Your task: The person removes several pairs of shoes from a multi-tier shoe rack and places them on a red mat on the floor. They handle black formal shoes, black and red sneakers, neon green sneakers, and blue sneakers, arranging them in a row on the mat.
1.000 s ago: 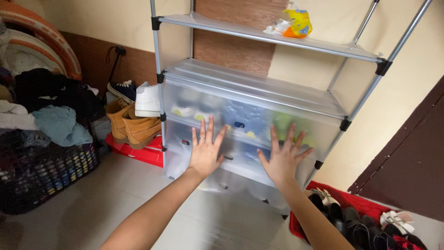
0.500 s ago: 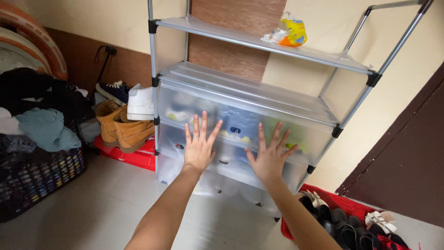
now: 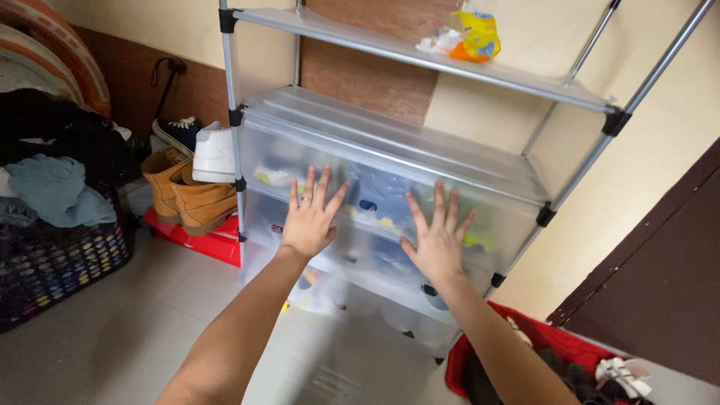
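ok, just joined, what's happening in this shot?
A person has both palms flat, fingers spread, against the front of a translucent plastic drawer unit that sits inside a grey metal-framed shelf rack. The left hand and the right hand press on it side by side; neither grips anything. A yellow-orange packet lies on the upper shelf. Tan boots and a dark laundry basket sit to the left.

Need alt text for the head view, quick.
Both hands, left hand and right hand, press flat with fingers spread against a clear plastic drawer unit inside a metal shelf rack; shoes sit to its left.
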